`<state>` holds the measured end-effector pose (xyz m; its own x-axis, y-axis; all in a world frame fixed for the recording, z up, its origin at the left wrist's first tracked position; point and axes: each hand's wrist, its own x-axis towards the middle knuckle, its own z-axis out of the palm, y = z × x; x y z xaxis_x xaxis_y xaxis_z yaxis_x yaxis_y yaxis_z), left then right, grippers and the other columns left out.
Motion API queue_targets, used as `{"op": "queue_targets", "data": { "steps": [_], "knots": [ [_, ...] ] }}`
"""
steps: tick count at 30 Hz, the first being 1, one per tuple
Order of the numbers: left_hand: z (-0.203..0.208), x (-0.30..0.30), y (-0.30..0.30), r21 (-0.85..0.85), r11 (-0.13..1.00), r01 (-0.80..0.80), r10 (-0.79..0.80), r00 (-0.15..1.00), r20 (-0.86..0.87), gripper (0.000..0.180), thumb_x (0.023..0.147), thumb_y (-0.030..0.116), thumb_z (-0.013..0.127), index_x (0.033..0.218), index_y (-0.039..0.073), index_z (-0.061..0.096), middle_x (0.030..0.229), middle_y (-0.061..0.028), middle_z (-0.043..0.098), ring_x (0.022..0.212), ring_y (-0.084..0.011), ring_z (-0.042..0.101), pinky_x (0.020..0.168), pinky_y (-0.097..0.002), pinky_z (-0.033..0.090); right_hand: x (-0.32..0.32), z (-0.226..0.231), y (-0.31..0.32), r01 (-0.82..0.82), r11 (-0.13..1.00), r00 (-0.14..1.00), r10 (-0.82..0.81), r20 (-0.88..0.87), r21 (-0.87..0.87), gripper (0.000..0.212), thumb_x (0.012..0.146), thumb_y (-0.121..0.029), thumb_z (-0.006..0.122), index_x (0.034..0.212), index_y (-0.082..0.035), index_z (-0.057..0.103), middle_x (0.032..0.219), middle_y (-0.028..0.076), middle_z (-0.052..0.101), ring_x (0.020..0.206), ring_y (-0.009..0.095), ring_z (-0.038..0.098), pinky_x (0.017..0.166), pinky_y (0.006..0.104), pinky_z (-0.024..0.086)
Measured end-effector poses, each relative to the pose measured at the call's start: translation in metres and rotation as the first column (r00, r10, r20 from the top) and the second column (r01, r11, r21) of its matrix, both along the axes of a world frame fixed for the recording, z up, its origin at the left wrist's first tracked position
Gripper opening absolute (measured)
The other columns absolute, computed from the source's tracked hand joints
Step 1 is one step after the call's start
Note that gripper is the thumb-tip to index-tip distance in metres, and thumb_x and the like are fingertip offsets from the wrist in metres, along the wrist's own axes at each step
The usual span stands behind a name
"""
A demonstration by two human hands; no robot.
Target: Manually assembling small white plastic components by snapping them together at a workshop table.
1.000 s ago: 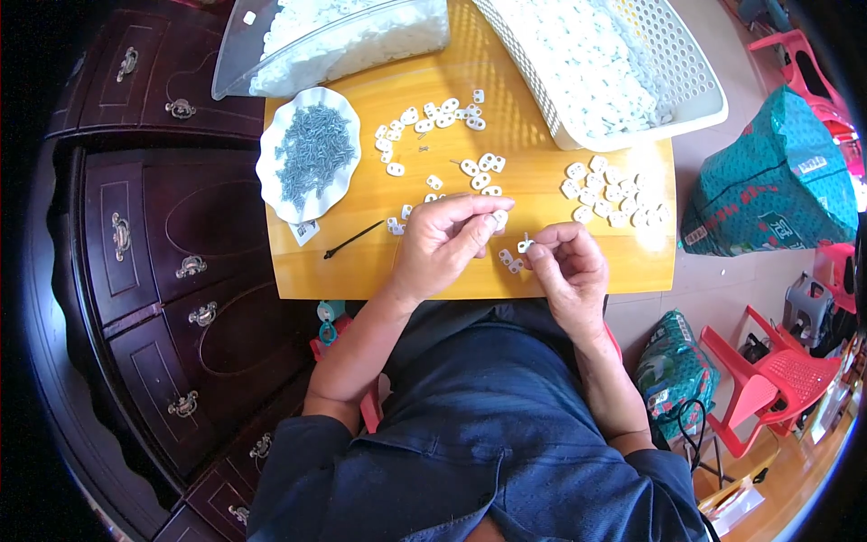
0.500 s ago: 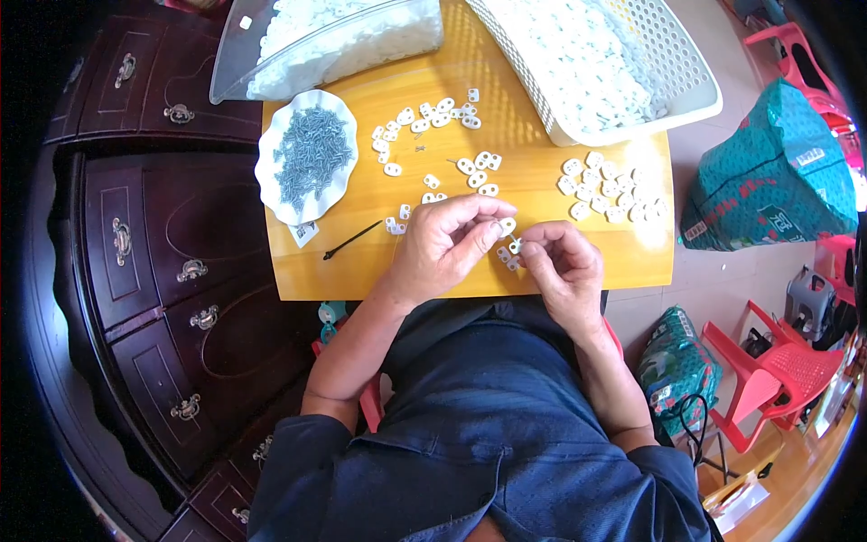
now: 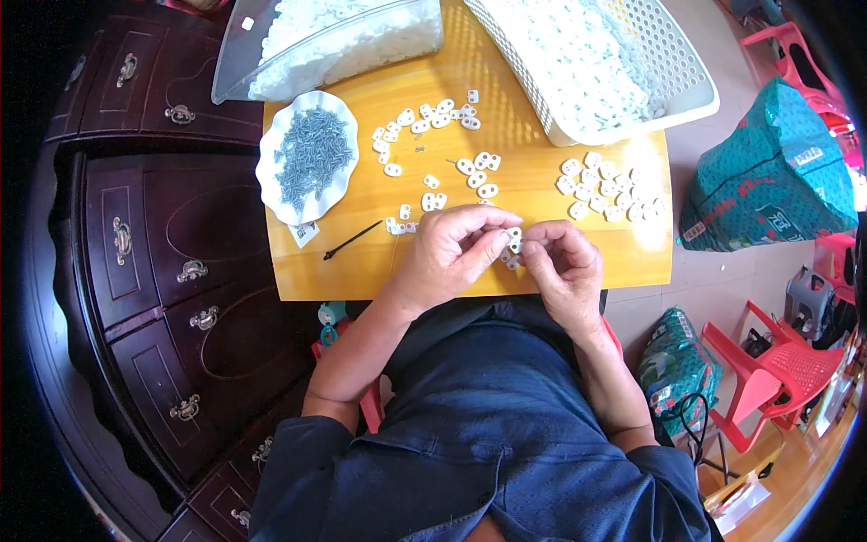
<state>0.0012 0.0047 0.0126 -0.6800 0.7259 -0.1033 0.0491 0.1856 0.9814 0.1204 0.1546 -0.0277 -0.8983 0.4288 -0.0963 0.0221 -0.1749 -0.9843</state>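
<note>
My left hand (image 3: pixel 458 249) and my right hand (image 3: pixel 565 269) meet over the table's near edge, thumbs and forefingers pinched. Between the fingertips sits a small white plastic piece with two dark holes (image 3: pixel 515 237). Both hands grip there; the fingers hide where one part ends and another begins. Just beneath, a loose white piece (image 3: pixel 512 264) lies on the wood. Left of my left hand are several small white pieces (image 3: pixel 403 226), and beyond it a few oval two-hole pieces (image 3: pixel 488 191). A wavy-rimmed white dish (image 3: pixel 271 192) holds a heap of grey screws (image 3: pixel 313 154).
A clear bin (image 3: pixel 352 52) and a white perforated basket (image 3: pixel 704 95), both full of white pieces, stand at the back. A cluster of white pieces (image 3: pixel 610 187) lies right. A black stick-like tool (image 3: pixel 352 240) rests left. Teal bags (image 3: pixel 768 176) and a red chair (image 3: pixel 777 361) are on the floor.
My left hand has moved slightly right and toward me, bringing the oval white piece it pinched onto the piece in my right fingers. The right hand has barely moved.
</note>
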Motion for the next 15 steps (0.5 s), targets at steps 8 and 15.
{"op": "queue_targets", "data": {
  "steps": [8,15],
  "knots": [
    [-0.005,0.003,0.003,0.039,0.999,-0.01,0.015,0.991,-0.13,0.019,0.097,0.004,0.068,0.114,-0.002,0.073,0.087,-0.0046,0.071,0.072,-0.0069,0.063,0.066,-0.0236,0.052,-0.003,0.005,0.001,0.008,0.999,1.0,-0.007,0.029,-0.04,0.012,0.096,0.002,0.067,0.108,0.001,0.065,0.089,-0.001,0.069,0.08,0.003,0.062,0.072,0.0205,0.051],
    [0.003,0.006,0.005,-0.056,0.998,0.027,-0.037,0.981,-0.192,0.026,0.088,-0.003,0.075,0.114,-0.003,0.072,0.089,-0.0061,0.07,0.072,-0.0094,0.066,0.065,-0.0251,0.053,-0.004,0.013,0.0,0.021,0.99,1.0,-0.022,0.0,-0.138,0.01,0.098,0.0,0.066,0.108,0.001,0.063,0.093,0.001,0.07,0.082,0.006,0.063,0.074,0.0215,0.052]
  ]
}}
